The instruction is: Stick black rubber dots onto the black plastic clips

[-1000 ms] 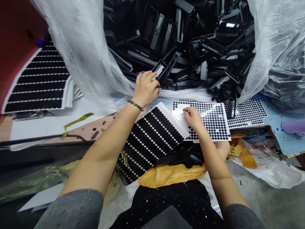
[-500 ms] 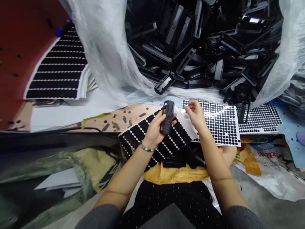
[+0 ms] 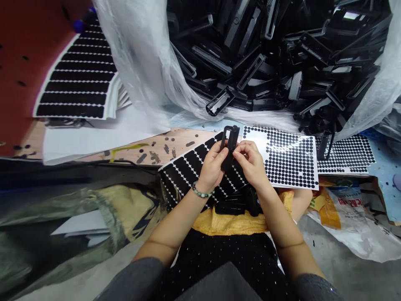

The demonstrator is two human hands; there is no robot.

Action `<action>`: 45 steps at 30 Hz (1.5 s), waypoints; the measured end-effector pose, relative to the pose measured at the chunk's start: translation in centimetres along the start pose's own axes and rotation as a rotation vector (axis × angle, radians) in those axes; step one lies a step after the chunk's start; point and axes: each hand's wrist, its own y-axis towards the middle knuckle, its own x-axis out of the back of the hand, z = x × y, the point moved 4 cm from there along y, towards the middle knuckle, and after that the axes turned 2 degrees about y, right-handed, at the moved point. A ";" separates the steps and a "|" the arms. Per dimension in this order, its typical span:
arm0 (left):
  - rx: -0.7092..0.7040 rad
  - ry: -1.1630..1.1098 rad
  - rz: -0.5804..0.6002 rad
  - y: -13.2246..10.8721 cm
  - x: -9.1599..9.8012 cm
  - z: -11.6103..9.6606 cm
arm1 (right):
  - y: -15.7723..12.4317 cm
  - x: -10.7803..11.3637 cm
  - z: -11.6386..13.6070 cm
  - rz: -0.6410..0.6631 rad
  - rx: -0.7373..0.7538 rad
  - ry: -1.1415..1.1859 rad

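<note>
Wood-toned tabletop (image 3: 178, 136), marked with scattered black spots, is noted beneath the work, its front edge crossed by paper sheets. One black plastic part (image 3: 232, 144) is held just above that edge, roughly upright, with its framed opening uppermost. It is grasped by the left hand (image 3: 214, 165), the thumb being laid across its lower portion. The fingers of the right hand (image 3: 250, 163) are bunched at the part's right side; whether it is gripped by them, or something small is pinched, cannot be told.

Beneath the hands, a black-striped sheet (image 3: 188, 167) is seen overhanging the front edge; should it be pushed by a forearm, it could be slid off. A dotted sheet (image 3: 290, 161), just to the right, is similarly exposed. If the left grip were loosened under pressure from the right, the part could be dropped towards the yellow cloth (image 3: 232, 223) on the lap.

Towards the back, many similar parts (image 3: 275, 62) are contained in a plastic liner (image 3: 140, 62). A loose part (image 3: 220, 101) is perched at its lip; if the liner were tugged, it could be tipped onto the tabletop.
</note>
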 end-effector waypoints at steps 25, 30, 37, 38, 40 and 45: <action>-0.207 1.193 0.385 2.9 2.7 -9.5 | -0.1 2.1 -4.2 -0.128 0.173 -0.376; -0.106 0.941 0.295 2.5 3.6 -11.7 | 0.0 0.2 -1.4 0.012 0.264 -0.389; -0.201 0.794 0.249 1.6 3.7 -14.6 | 0.7 -2.1 1.2 0.221 0.087 -0.074; -0.217 0.805 0.250 1.6 3.6 -15.1 | 0.8 -2.1 1.2 0.209 0.068 -0.053; -0.238 0.827 0.278 1.8 3.3 -15.8 | 1.1 -1.8 1.1 0.190 -0.013 -0.023; -0.175 0.867 0.509 2.9 1.6 -15.7 | 0.9 -0.7 1.4 0.131 -0.138 -0.001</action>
